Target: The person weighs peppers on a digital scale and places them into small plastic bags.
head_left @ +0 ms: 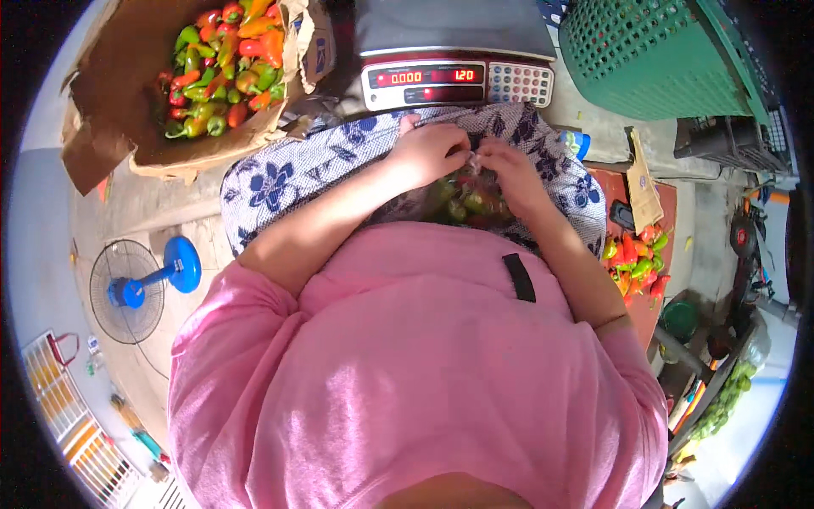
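A clear plastic bag (460, 201) of green and reddish peppers sits low in my lap on a white cloth (271, 182) with dark blue flowers. My left hand (431, 154) is closed at the gathered top of the bag, fingers curled on the plastic. Just to its right, my right hand (507, 172) pinches the same twisted plastic with thumb and fingers. Above my hands stands a digital scale (454, 38) with a lit red display and a keypad.
A torn cardboard box (100, 127) of mixed peppers is upper left; a green perforated basket (644, 59) and black crate (729, 148) upper right. Loose peppers (636, 263) and a cardboard piece (643, 191) lie on the reddish surface (653, 314) at right. A blue fan (127, 290) stands left.
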### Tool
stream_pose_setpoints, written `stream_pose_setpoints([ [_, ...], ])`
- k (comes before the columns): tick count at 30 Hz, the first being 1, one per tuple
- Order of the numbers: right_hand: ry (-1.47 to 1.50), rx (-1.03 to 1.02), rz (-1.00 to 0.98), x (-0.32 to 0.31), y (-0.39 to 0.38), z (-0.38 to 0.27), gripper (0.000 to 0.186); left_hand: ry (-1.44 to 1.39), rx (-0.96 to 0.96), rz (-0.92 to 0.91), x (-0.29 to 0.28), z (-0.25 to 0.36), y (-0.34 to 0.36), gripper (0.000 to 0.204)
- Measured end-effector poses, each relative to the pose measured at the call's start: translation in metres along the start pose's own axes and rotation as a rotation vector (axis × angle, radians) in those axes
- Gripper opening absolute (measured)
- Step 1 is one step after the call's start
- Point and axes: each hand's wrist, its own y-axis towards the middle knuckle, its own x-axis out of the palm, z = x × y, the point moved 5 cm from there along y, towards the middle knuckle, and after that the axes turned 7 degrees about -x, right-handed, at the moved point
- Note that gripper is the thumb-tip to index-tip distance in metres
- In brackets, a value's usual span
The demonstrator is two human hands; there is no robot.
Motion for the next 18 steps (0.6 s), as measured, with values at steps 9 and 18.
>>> stream_pose_setpoints([
  [9, -0.076, 0.248, -0.175, 0.007, 0.0, -0.011, 0.028, -0.231, -0.189, -0.069, 0.012, -0.029, 0.004, 0.025],
  [18, -0.663, -0.043, -0.131, 0.024, -0.012, -0.024, 0.038, -0.475, 0.0, -0.193, 0.021, -0.029, 0.01, 0.031],
])
